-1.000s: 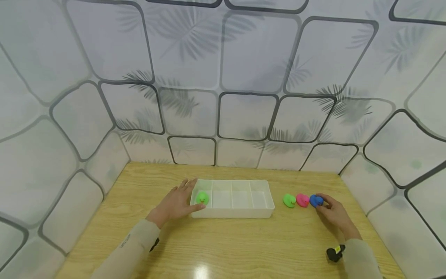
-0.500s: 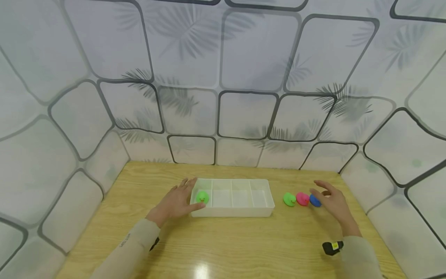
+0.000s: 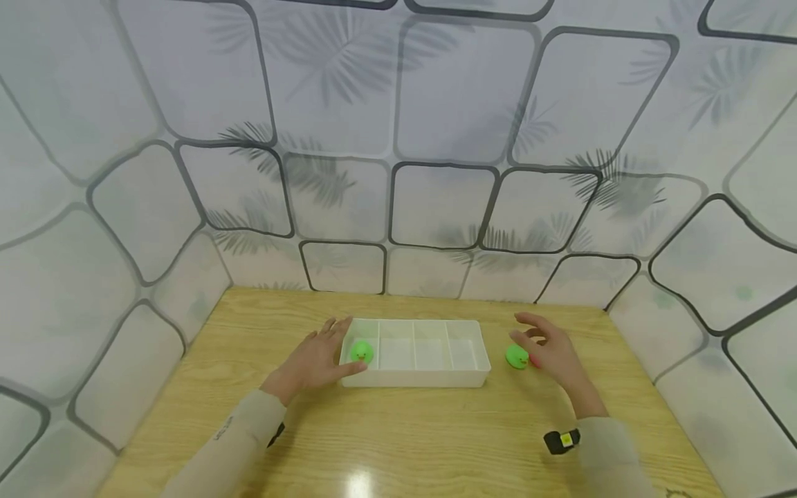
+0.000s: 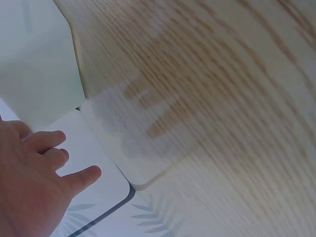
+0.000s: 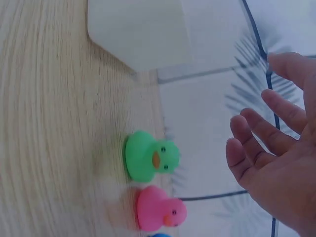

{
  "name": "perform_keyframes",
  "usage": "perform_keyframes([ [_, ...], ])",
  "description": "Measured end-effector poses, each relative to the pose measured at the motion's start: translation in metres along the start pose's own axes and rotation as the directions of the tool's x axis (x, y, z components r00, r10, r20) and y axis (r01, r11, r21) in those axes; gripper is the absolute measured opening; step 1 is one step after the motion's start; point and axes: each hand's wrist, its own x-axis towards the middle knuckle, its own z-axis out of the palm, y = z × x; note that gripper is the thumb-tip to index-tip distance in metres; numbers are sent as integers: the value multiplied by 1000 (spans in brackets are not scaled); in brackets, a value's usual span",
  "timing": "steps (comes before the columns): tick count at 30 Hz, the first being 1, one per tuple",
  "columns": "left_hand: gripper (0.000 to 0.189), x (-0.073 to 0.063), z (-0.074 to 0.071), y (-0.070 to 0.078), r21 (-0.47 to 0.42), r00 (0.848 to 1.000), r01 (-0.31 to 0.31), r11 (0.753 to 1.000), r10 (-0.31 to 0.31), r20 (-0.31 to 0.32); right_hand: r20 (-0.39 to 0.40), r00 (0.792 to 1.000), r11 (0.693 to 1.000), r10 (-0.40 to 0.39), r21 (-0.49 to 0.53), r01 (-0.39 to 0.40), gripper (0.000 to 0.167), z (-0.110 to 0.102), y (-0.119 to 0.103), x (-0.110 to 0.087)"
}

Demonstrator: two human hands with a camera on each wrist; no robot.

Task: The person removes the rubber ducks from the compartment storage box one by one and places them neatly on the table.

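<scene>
A white box with several compartments in a row lies on the wooden table. In its leftmost compartment sits a green rubber duck. My left hand spans the box's left end, fingers extended to the back corner and thumb along the front edge. Over the ducks on the right hovers my right hand, fingers loosely bent, nothing held. Below it the right wrist view shows another green rubber duck, a pink rubber duck and the top of a blue rubber duck. The head view hides the blue one behind the hand.
Patterned walls enclose the table at the back and on both sides. A small black device is at the right wrist. Beyond the box's right end stands the row of ducks.
My right hand has let go of the blue rubber duck, lifted, and moved left over the pink and green ducks. The left hand and the box have stayed put.
</scene>
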Motion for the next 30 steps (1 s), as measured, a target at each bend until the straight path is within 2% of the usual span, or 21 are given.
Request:
perform_keyframes([
  [5, 107, 1, 0, 0, -10, 1000, -3, 1000, 3, -7, 20, 999, 999, -31, 8, 31, 48, 13, -5, 6],
  [11, 108, 1, 0, -1, -64, 1000, 10, 998, -11, -5, 44, 995, 996, -86, 6, 86, 45, 27, -18, 13],
  [15, 109, 1, 0, -3, -137, 997, 63, 989, -56, 54, 73, 992, 994, -105, 41, 102, 44, 37, -30, 19],
  [20, 110, 3, -3, -6, -238, 985, 128, 963, -95, 147, 102, 987, 991, -125, 70, 118, 44, 50, -43, 25],
  [24, 110, 4, -6, -7, -271, 978, 151, 951, -104, 179, 122, 980, 986, -155, 83, 146, 43, 63, -51, 29],
  [30, 111, 6, -10, -7, -261, 978, 151, 953, -105, 182, 155, 966, 973, -208, 129, 189, 42, 83, -62, 36],
])
